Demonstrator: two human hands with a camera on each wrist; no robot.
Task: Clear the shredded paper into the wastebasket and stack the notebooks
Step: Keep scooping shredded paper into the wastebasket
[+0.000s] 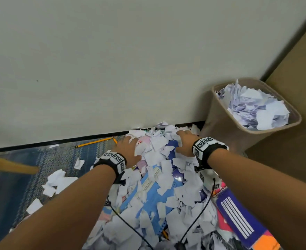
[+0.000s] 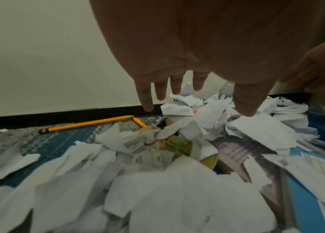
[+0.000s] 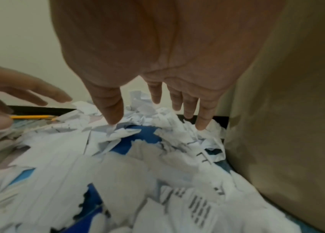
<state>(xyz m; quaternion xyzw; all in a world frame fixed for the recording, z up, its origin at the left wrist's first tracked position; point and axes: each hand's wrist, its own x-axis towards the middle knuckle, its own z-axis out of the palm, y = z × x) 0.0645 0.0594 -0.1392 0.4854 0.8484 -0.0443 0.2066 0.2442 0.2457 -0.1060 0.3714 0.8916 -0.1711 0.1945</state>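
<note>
A heap of torn white paper [image 1: 159, 159] covers several notebooks on the carpet by the wall. A light blue notebook [image 1: 148, 199] and a purple striped one [image 1: 239, 215] show through it. My left hand [image 1: 128, 148] reaches over the far left of the heap with its fingers [image 2: 147, 97] straight and spread, holding nothing. My right hand [image 1: 184, 141] hovers over the far right of the heap, fingers [image 3: 113, 108] spread, the tips touching scraps above a dark blue cover [image 3: 135, 134]. The tan wastebasket [image 1: 221, 121] stands right of the heap, holding crumpled paper [image 1: 253, 109].
A yellow pencil [image 1: 94, 142] lies along the black baseboard, left of the heap. Loose scraps [image 1: 56, 181] dot the blue carpet at left. A wooden leg [image 1: 11, 166] crosses the far left. A brown panel [image 1: 293, 87] rises behind the wastebasket.
</note>
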